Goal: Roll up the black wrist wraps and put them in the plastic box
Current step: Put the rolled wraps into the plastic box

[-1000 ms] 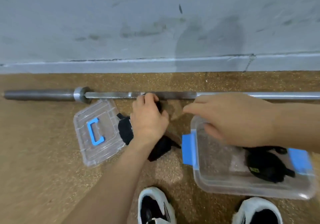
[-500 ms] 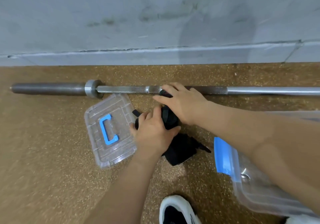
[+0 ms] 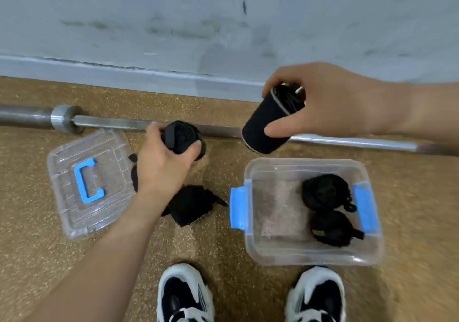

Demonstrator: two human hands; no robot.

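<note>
Now; left hand grips fuzzy black roll; right hand clasps smooth cylindrical roll

Left hand: gripping a wrap roll by the barbell.
Right hand: holding a second roll up near the box's far edge.
Box: holding two rolls at its right end.

A scuffed grey wall meets speckled brown floor.

Gym; barbell on rubber floor
</note>
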